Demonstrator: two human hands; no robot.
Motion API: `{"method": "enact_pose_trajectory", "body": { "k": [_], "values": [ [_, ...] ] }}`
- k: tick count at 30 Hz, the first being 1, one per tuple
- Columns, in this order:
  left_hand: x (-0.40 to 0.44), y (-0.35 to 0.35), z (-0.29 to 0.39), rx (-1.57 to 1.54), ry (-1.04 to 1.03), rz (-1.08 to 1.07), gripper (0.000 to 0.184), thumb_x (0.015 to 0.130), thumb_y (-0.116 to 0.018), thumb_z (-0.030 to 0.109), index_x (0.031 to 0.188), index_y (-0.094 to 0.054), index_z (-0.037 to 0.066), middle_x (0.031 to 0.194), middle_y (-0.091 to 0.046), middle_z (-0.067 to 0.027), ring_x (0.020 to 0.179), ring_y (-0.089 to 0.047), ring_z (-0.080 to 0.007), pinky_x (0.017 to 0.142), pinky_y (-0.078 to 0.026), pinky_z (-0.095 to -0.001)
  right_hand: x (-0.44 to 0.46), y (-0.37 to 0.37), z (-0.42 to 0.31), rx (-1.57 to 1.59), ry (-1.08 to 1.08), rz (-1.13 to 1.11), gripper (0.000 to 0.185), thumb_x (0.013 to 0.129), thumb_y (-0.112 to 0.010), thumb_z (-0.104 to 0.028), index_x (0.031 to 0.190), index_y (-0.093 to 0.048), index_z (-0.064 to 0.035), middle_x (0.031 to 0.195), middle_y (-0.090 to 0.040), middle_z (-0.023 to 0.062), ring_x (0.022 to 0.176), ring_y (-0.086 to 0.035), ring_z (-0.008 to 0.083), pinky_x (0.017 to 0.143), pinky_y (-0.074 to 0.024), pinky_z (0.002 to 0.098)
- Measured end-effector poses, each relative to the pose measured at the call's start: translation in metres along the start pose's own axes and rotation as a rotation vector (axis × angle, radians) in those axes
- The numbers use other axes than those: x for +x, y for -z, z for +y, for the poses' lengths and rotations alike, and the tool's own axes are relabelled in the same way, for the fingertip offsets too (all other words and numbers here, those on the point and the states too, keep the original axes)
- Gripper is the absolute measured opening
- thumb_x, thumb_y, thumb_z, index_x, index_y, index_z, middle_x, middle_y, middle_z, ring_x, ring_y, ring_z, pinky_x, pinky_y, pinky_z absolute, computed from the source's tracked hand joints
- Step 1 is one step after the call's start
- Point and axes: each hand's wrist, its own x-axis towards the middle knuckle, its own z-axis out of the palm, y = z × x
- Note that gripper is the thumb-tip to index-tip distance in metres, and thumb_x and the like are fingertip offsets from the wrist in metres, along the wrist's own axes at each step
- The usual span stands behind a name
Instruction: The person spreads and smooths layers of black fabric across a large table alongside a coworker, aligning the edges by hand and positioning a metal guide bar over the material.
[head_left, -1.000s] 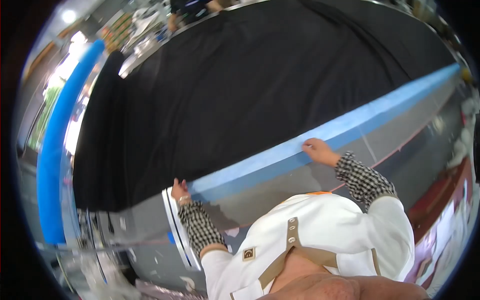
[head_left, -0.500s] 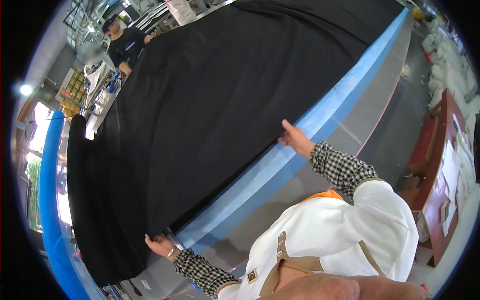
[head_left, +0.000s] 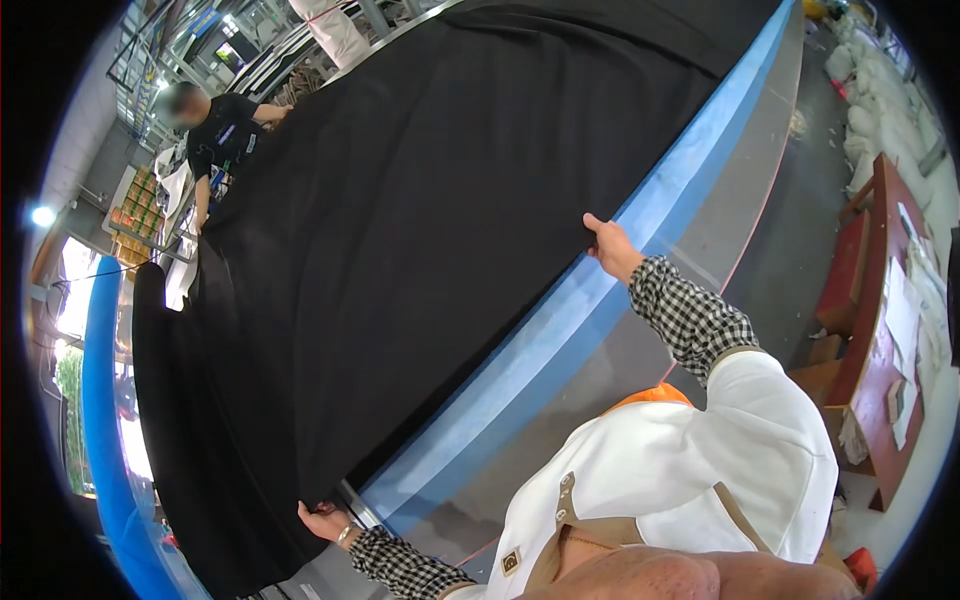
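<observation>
A wide sheet of black fabric (head_left: 430, 210) spreads over a long table, with loose wrinkles across it. Its near edge runs diagonally beside a strip of light-blue sheet (head_left: 520, 365) lying on the grey tabletop (head_left: 735, 200). My left hand (head_left: 325, 522), with a bracelet at the wrist, is closed on the fabric edge at the lower left; its fingertips are partly hidden. Farther up the same edge, my right hand (head_left: 612, 248) pinches the fabric, thumb on top and the other fingers partly covered.
Across the table a person in a black shirt (head_left: 225, 130) has both hands at the fabric's far side. A blue roll (head_left: 105, 400) and a black fabric roll (head_left: 165, 420) stand left. To the right are a reddish-brown desk (head_left: 880, 350) and white bundles (head_left: 875, 130).
My right hand has moved slightly up and right, closing more firmly on the fabric edge. My left hand is slightly lower in view. The person opposite has leaned and shifted left.
</observation>
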Motion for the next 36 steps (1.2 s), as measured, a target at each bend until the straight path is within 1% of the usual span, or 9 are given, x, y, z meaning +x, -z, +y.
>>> {"method": "enact_pose_trajectory", "body": {
  "k": [3, 20, 24, 25, 27, 29, 31, 34, 36],
  "values": [
    [0.002, -0.009, -0.001, 0.055, -0.063, 0.056, 0.025, 0.095, -0.062, 0.026, 0.082, -0.058, 0.005, 0.066, -0.055, -0.005, 0.051, -0.048, -0.0124, 0.044, -0.036, -0.0246, -0.014, -0.003, -0.009, 0.028, -0.018, -0.061, 0.021, 0.097, -0.066, -0.029, 0.089, -0.061, -0.0105, 0.077, -0.066, 0.0024, 0.061, -0.056, 0.0142, 0.052, -0.0405, 0.0278],
    [0.021, -0.017, 0.021, 0.089, -0.241, 0.374, 0.031, 0.094, -0.061, 0.029, 0.085, -0.058, 0.0, 0.071, -0.056, -0.0064, 0.056, -0.05, -0.0162, 0.048, -0.037, -0.0286, -0.042, -0.025, -0.023, -0.277, -0.126, -0.284, 0.025, 0.097, -0.064, -0.029, 0.091, -0.063, -0.0056, 0.077, -0.065, 0.0049, 0.061, -0.056, 0.0114, 0.052, -0.0428, 0.0248],
    [-0.003, 0.01, 0.02, -0.123, -0.042, 0.106, 0.063, 0.088, -0.072, 0.05, 0.11, -0.051, -0.004, 0.093, -0.065, -0.0106, 0.078, -0.064, -0.0208, 0.058, -0.049, -0.0279, -0.055, -0.008, -0.02, -0.177, -0.202, -0.379, 0.024, 0.098, -0.061, -0.028, 0.09, -0.063, -0.0052, 0.076, -0.066, 0.0047, 0.061, -0.055, 0.01, 0.053, -0.0425, 0.0246],
    [-0.02, 0.005, 0.011, 0.066, 0.045, 0.174, 0.102, 0.077, -0.079, 0.062, 0.136, -0.037, -0.01, 0.124, -0.059, -0.0185, 0.106, -0.063, -0.0276, 0.081, -0.055, -0.0337, -0.051, 0.0, -0.021, -0.166, -0.204, -0.372, 0.024, 0.097, -0.061, -0.027, 0.089, -0.063, -0.0054, 0.076, -0.065, 0.0045, 0.061, -0.054, 0.0098, 0.053, -0.0423, 0.0246],
    [-0.038, -0.01, -0.02, 0.055, 0.217, 0.075, 0.137, 0.071, -0.079, 0.068, 0.153, -0.005, -0.012, 0.157, -0.026, -0.0256, 0.145, -0.031, -0.0353, 0.119, -0.028, -0.0441, -0.048, 0.003, -0.021, -0.167, -0.206, -0.352, 0.023, 0.097, -0.061, -0.027, 0.088, -0.063, -0.0061, 0.074, -0.065, 0.0038, 0.059, -0.053, 0.0094, 0.052, -0.0418, 0.0246],
    [-0.022, -0.009, -0.04, 0.159, 0.282, -0.009, 0.12, 0.078, -0.077, 0.061, 0.153, -0.016, -0.01, 0.158, -0.028, -0.0232, 0.144, -0.035, -0.0338, 0.118, -0.031, -0.0423, -0.057, -0.007, -0.01, -0.196, -0.21, -0.337, 0.022, 0.096, -0.061, -0.027, 0.087, -0.063, -0.0071, 0.073, -0.065, 0.0029, 0.058, -0.052, 0.009, 0.051, -0.041, 0.0245],
    [0.011, -0.006, -0.062, 0.303, 0.196, -0.127, 0.075, 0.091, -0.069, 0.044, 0.148, -0.043, 0.002, 0.149, -0.048, -0.0197, 0.135, -0.048, -0.0295, 0.104, -0.042, -0.0378, -0.055, -0.01, -0.007, -0.246, -0.199, -0.313, 0.022, 0.096, -0.062, -0.028, 0.086, -0.063, -0.008, 0.071, -0.065, 0.0021, 0.056, -0.052, 0.0086, 0.05, -0.0403, 0.0243],
    [0.005, -0.02, -0.059, 0.299, 0.263, -0.15, 0.056, 0.093, -0.066, 0.038, 0.139, -0.057, 0.006, 0.141, -0.055, -0.0197, 0.119, -0.061, -0.0308, 0.093, -0.048, -0.0374, -0.06, -0.011, 0.011, -0.303, -0.21, -0.333, 0.023, 0.095, -0.064, -0.03, 0.087, -0.064, -0.0089, 0.069, -0.064, 0.0009, 0.054, -0.051, 0.0079, 0.048, -0.0391, 0.0235],
    [0.016, -0.018, -0.057, 0.294, 0.286, -0.134, 0.039, 0.088, -0.076, 0.03, 0.104, -0.066, -0.003, 0.097, -0.071, -0.0163, 0.071, -0.07, -0.0268, 0.05, -0.044, -0.0328, -0.063, -0.019, 0.019, -0.29, -0.226, -0.348, 0.023, 0.095, -0.063, -0.031, 0.088, -0.063, -0.0088, 0.07, -0.064, 0.001, 0.053, -0.051, 0.0077, 0.047, -0.0386, 0.023]
  ]
}}
